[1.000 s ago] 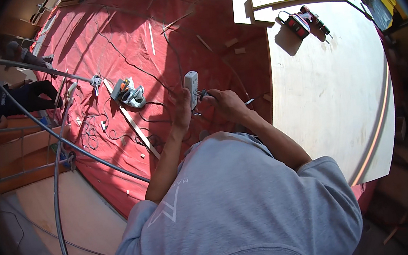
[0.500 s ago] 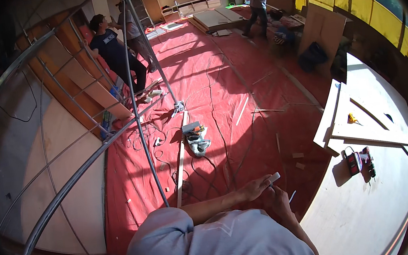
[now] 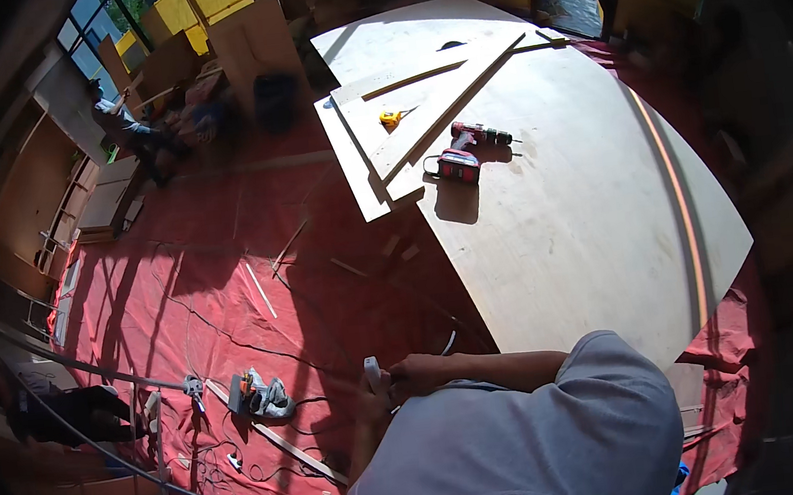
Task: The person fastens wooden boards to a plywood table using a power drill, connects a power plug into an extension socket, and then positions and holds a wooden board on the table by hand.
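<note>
My left hand [image 3: 371,405] is closed round a small white block-shaped thing [image 3: 372,371], which sticks up past the fingers. Right against it, my right hand [image 3: 414,375] is also closed, its fingers bent in toward the left hand. What it grips is hidden. A short white curved strip, perhaps a cord [image 3: 450,341], shows just beyond my right forearm; where it begins cannot be seen. Both hands are close in front of my grey shirt.
A large pale wooden panel [image 3: 559,230] lies to the right, bearing a red cordless drill [image 3: 459,156], a yellow tape measure [image 3: 391,119] and boards. Red sheeting [image 3: 220,314] covers the floor, with tools [image 3: 262,395] and cables. Metal tubing [image 3: 70,364] and people stand left.
My view has swung to the right, so the panel and drill now fill the middle and right. The hands stay together and the white thing is still held.
</note>
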### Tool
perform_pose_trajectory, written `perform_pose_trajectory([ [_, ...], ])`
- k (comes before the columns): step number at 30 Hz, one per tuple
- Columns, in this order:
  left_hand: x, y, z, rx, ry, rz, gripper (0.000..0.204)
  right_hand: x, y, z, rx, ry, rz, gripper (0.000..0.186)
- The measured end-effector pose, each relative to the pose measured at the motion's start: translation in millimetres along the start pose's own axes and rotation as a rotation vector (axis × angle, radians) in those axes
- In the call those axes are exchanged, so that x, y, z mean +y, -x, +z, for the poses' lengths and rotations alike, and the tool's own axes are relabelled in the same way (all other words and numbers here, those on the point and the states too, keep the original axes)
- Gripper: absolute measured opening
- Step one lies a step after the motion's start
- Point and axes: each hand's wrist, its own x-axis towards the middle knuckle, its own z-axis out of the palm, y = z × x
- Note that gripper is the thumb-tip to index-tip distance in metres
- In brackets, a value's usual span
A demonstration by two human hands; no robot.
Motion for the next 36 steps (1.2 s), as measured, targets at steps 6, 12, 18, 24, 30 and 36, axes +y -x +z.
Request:
perform_pose_trajectory([
  [6, 2.5, -4.4, 6.2, -0.091, 0.111, -0.035, 0.032, 5.8, 10.1, 7.5, 0.105, -0.029, 0.05, 0.034],
  [12, 6.0, -8.9, 5.4, -0.095, 0.09, -0.026, 0.03, 11.2, 10.3, 9.1, 0.136, -0.008, 0.011, 0.03],
  [18, -23.7, -21.2, 3.7, -0.107, 0.075, 0.074, 0.029, 28.6, 5.2, 23.8, 0.195, -0.018, -0.054, 0.025],
  [24, -23.0, -15.0, -0.2, -0.04, -0.004, 0.092, 0.027, 33.3, -0.4, 28.4, 0.203, 0.007, -0.119, 0.021],
  [30, 2.7, -0.7, -5.5, -0.006, -0.012, 0.052, 0.029, 28.6, -4.5, 27.5, 0.179, 0.082, -0.164, 0.018],
  [36, -25.6, -6.9, -7.7, 0.031, -0.063, 0.072, 0.033, 46.2, -16.4, 36.7, 0.062, 0.118, -0.115, 0.034],
])
